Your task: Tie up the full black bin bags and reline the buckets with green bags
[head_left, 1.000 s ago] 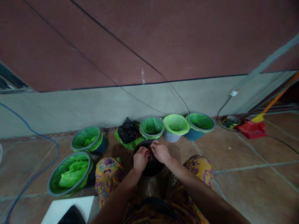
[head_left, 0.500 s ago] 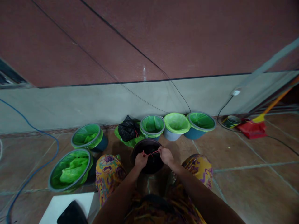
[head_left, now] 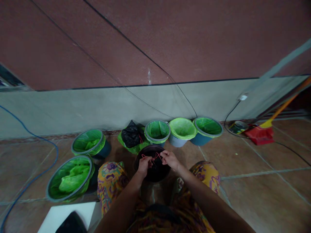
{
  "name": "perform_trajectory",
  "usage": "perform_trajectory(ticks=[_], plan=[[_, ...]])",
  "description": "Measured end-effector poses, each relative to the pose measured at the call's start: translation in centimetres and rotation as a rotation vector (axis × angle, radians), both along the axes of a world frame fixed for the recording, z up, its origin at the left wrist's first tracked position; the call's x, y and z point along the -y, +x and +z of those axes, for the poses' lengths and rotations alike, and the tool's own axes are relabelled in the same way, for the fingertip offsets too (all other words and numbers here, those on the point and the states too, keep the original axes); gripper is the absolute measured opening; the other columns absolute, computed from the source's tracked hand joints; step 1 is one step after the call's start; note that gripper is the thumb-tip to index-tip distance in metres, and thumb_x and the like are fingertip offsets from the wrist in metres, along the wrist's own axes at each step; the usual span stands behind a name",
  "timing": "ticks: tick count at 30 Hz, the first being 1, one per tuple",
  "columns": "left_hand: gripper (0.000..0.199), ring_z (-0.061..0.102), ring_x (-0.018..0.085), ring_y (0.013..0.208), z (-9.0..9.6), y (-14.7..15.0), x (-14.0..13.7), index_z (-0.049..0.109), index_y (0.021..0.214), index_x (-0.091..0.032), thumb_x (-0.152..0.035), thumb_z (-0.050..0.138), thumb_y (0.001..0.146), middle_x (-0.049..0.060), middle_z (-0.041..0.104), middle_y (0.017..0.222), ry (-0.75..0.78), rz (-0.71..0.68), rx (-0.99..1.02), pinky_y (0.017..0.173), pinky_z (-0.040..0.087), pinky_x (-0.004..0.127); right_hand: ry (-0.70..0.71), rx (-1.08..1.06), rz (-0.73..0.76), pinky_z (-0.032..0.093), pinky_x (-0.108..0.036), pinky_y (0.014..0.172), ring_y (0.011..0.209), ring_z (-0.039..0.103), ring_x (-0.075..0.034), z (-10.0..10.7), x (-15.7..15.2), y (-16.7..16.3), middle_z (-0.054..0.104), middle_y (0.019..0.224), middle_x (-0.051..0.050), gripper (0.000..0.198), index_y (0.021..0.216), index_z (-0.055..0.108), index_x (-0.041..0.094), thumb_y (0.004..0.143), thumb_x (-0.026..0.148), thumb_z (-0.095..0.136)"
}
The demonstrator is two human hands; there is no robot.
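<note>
A thin red string is looped between my hands over a dark bucket that stands between my knees. My left hand pinches the string on the left, a short loop sticking out past the fingers. With closed fingertips, my right hand grips the other end at the right of the opening. The bucket's dark inside is hard to make out. Just behind it a black plastic bag, with a bit of red at its side, rests on a green plastic bag.
Against the wall stand a green-lined bucket, a white one and a blue one. Two lined buckets are at left, near a blue hose. A red dustpan lies right; a white box front left.
The string was stretched nearly straight between my hands; now it is slack and forms loops. My hands have come closer together, the right one moving slightly left.
</note>
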State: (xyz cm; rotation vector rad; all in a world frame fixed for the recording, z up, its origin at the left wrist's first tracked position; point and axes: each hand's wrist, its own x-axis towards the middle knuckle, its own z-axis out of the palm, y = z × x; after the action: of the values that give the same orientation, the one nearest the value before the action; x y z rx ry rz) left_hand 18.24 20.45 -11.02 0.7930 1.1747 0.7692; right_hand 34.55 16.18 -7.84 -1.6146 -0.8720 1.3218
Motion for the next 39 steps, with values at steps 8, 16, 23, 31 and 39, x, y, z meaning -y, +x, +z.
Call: perform_trajectory(ticks=[8, 16, 23, 31, 39], plan=[[0.027, 0.058, 0.009, 0.056, -0.6, 0.1, -0.2, 0.060, 0.071, -0.014, -0.035, 0.075, 0.062, -0.001, 0.060, 0.062, 0.006, -0.028, -0.025, 0.058, 0.049, 0.023, 0.145, -0.073, -0.129, 0.042, -0.024, 0.054, 0.052, 0.048, -0.009, 3.5, -0.4, 1.1, 0.051, 0.053, 0.007, 0.030, 0.081, 0.064, 0.018, 0.064, 0.040, 0.073], [0.010, 0.059, 0.013, 0.065, -0.7, 1.2, -0.4, 0.069, 0.076, -0.016, -0.018, 0.068, 0.066, 0.000, 0.064, 0.066, 0.388, -0.315, -0.298, 0.062, 0.045, 0.024, 0.363, 0.398, 0.425, 0.040, -0.022, 0.060, 0.060, 0.058, -0.011, 8.4, -0.8, -1.2, 0.068, 0.068, 0.002, 0.020, 0.097, 0.070, 0.019, 0.080, 0.022, 0.060], [0.020, 0.051, 0.010, 0.052, -0.3, 0.6, 0.2, 0.062, 0.075, -0.016, -0.030, 0.051, 0.086, -0.003, 0.054, 0.057, 0.411, -0.388, -0.382, 0.054, 0.039, 0.022, 0.300, 0.788, 0.078, 0.048, -0.033, 0.094, 0.103, 0.065, -0.020, 7.4, -2.5, -0.8, 0.067, 0.121, -0.015, 0.042, 0.127, 0.060, 0.012, 0.088, 0.010, 0.044], [0.025, 0.056, 0.012, 0.061, -0.2, -0.2, 0.6, 0.062, 0.084, -0.018, -0.033, 0.044, 0.094, 0.000, 0.062, 0.070, 0.579, -0.476, -0.422, 0.061, 0.043, 0.022, 0.174, 0.309, 0.312, 0.054, -0.028, 0.077, 0.084, 0.066, -0.016, -1.5, -0.4, -2.7, 0.071, 0.103, -0.007, 0.050, 0.115, 0.064, 0.017, 0.072, 0.002, 0.045], [0.024, 0.067, 0.015, 0.082, 0.2, -0.4, 0.6, 0.071, 0.090, -0.020, -0.023, 0.048, 0.091, 0.005, 0.074, 0.089, 0.742, -0.442, -0.506, 0.079, 0.049, 0.023, 0.194, -0.012, 0.049, 0.053, -0.029, 0.070, 0.070, 0.064, -0.016, -4.5, 0.1, -3.6, 0.067, 0.075, 0.001, 0.023, 0.088, 0.062, 0.021, 0.066, 0.019, 0.064]])
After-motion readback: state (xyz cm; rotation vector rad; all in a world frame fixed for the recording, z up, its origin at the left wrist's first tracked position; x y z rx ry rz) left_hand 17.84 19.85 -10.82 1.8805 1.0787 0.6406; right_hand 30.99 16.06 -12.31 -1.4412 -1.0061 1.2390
